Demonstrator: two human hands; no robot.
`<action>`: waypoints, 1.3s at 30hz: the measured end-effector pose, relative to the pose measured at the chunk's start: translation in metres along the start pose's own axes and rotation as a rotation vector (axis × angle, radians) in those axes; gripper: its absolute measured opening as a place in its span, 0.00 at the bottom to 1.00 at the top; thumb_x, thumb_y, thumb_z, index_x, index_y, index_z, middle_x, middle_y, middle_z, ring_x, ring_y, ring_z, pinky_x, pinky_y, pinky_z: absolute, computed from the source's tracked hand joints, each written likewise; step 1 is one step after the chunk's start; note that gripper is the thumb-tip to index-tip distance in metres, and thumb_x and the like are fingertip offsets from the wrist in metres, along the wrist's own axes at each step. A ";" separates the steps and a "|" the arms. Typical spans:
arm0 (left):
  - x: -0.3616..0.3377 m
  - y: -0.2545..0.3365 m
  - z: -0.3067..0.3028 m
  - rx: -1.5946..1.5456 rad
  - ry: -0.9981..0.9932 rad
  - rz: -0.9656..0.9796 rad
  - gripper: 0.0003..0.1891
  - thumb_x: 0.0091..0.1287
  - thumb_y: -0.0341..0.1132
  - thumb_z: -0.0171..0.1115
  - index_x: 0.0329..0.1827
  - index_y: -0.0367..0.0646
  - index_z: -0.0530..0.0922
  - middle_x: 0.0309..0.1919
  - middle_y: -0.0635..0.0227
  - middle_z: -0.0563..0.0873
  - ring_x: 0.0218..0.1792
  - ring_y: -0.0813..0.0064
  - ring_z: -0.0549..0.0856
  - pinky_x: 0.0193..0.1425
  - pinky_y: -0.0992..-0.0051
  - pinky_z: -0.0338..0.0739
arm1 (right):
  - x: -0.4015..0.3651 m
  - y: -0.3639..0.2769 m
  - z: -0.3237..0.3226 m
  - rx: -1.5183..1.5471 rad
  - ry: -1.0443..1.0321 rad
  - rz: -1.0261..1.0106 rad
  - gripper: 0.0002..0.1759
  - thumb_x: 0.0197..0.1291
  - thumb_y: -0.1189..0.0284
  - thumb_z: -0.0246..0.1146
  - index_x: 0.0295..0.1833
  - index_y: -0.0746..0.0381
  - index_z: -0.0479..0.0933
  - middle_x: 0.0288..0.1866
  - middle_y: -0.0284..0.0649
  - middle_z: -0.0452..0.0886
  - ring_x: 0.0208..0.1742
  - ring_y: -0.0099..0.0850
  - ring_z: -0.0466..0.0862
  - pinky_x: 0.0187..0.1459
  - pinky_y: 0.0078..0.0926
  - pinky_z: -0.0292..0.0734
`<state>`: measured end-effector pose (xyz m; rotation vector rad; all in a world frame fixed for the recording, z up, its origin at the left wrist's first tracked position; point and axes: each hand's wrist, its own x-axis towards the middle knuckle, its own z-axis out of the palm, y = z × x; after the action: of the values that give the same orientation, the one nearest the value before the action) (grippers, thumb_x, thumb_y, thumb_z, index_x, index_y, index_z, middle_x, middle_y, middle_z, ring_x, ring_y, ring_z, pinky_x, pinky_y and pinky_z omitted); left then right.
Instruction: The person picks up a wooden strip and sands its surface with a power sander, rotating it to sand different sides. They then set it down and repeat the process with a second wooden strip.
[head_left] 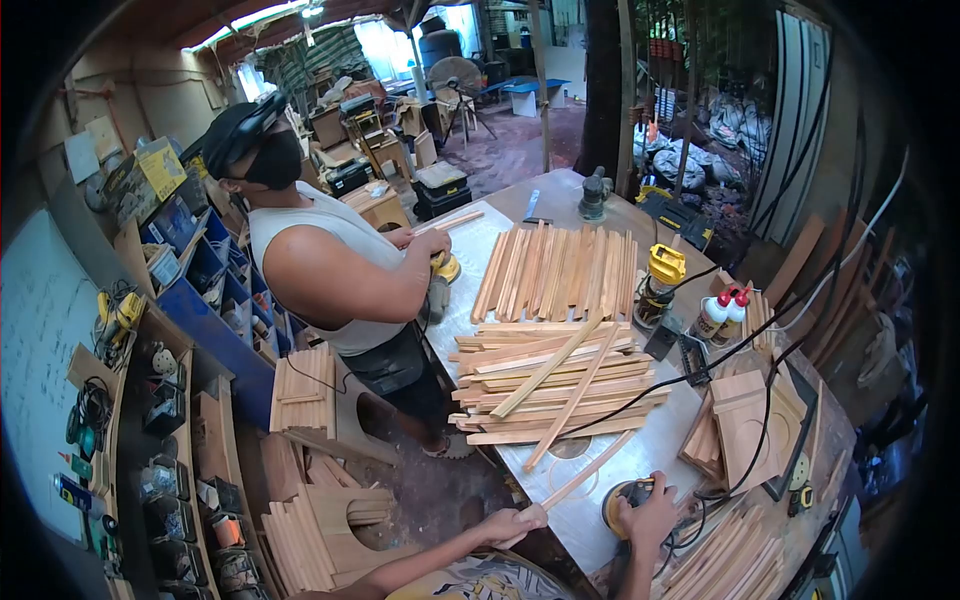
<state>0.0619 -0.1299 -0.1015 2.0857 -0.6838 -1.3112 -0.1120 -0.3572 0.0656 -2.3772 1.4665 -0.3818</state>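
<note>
My left hand [515,524] is closed around the near end of a thin wooden strip [590,470], which slants up and to the right over the pale work surface [560,500]. On the right, my right hand [648,510] grips a yellow and black sander [622,505] that stands on the same surface, just right of the strip. Beyond them lies a loose pile of wooden strips [560,385], with two strips crossed on top. Behind that pile is a neat row of strips [555,270].
Across the table's left side a co-worker [330,240] holds a strip and a yellow sander [446,267]. A black cable [640,397] crosses the pile. Glue bottles [712,315], another sander [660,280], a wooden panel [750,425] and more strips [725,560] stand or lie at right.
</note>
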 end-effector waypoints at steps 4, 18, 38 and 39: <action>-0.015 0.014 0.003 -0.185 -0.067 -0.043 0.36 0.66 0.68 0.68 0.49 0.37 0.87 0.37 0.64 0.89 0.38 0.73 0.87 0.46 0.69 0.81 | -0.001 0.003 -0.001 0.040 -0.019 -0.009 0.40 0.43 0.61 0.79 0.64 0.53 0.71 0.51 0.53 0.75 0.45 0.57 0.85 0.45 0.52 0.80; -0.027 -0.019 0.100 -0.034 0.331 0.115 0.28 0.72 0.59 0.67 0.54 0.39 0.82 0.35 0.65 0.87 0.35 0.78 0.85 0.40 0.71 0.79 | 0.007 0.029 -0.005 0.046 -0.131 -0.253 0.40 0.49 0.61 0.78 0.68 0.55 0.72 0.55 0.52 0.74 0.57 0.52 0.78 0.53 0.50 0.79; -0.061 -0.006 0.119 -0.328 0.388 0.105 0.24 0.66 0.46 0.74 0.58 0.39 0.82 0.45 0.65 0.89 0.47 0.76 0.85 0.55 0.71 0.80 | 0.013 0.042 -0.006 0.114 -0.220 -0.335 0.42 0.47 0.59 0.79 0.68 0.55 0.70 0.57 0.53 0.73 0.55 0.54 0.79 0.50 0.51 0.82; -0.062 -0.003 0.118 -0.280 0.339 0.043 0.25 0.68 0.50 0.71 0.58 0.39 0.82 0.45 0.62 0.90 0.47 0.73 0.86 0.55 0.69 0.80 | 0.012 0.041 -0.006 0.115 -0.213 -0.331 0.43 0.47 0.58 0.79 0.68 0.55 0.70 0.57 0.53 0.73 0.56 0.54 0.79 0.50 0.50 0.82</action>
<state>-0.0695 -0.1083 -0.1066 1.9827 -0.3717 -0.9353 -0.1422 -0.3864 0.0550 -2.4787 0.9360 -0.2696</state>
